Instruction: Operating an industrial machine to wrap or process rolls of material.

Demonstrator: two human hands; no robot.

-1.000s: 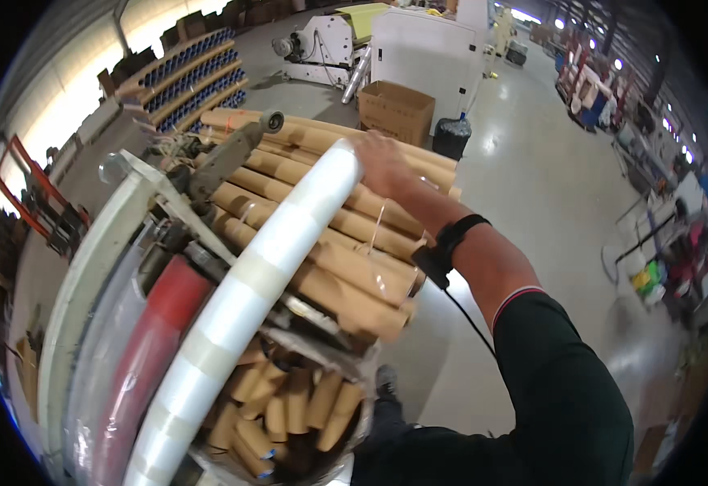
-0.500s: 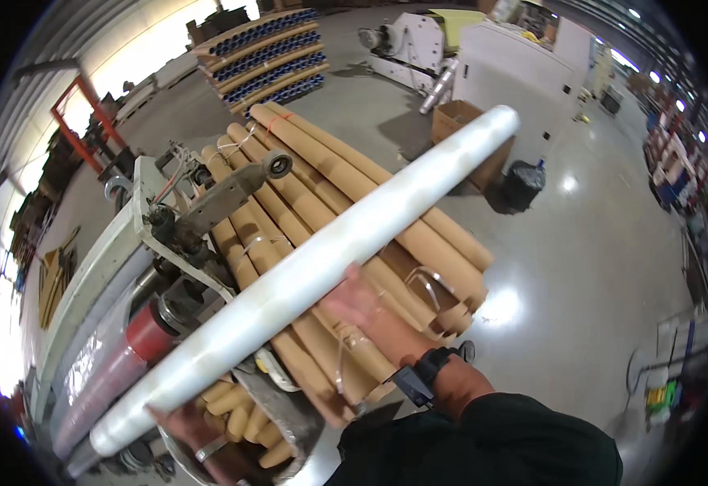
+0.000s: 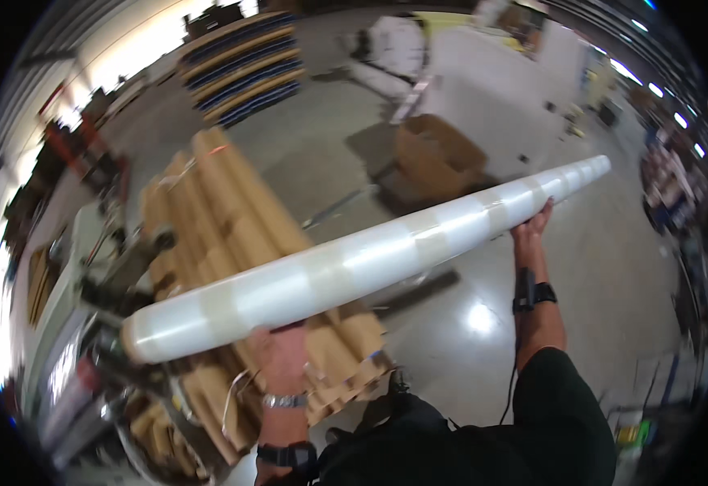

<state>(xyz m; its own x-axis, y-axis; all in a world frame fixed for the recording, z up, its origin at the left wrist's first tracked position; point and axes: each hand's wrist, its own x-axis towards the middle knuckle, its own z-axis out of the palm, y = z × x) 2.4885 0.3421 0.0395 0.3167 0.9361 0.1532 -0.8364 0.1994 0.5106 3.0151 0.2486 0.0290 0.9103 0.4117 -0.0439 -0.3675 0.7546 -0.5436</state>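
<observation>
A long roll of white plastic film (image 3: 370, 259) with beige bands spans the view in the air, its near end at the left and its far end at the upper right. My left hand (image 3: 281, 352) holds it from below, left of its middle; the fingertips are hidden under the roll. Farther out, my right hand (image 3: 534, 225) grips the underside toward the far end, fingers curled around it. Beneath the left part of the roll lie several brown cardboard tubes (image 3: 248, 182) in a tied stack.
To the left stands a machine frame (image 3: 70, 275) with arms. An open cardboard box (image 3: 443, 154) is beyond the roll, before a large white cabinet (image 3: 500, 89). Blue-ended tubes (image 3: 240, 69) are stacked at the back. A bin of short brown tubes (image 3: 159, 433) sits at lower left.
The roll has come away from the machine and swung rightward, now more level across the view. My right hand is nearer its far end; my left hand has moved right and up. The view has turned.
</observation>
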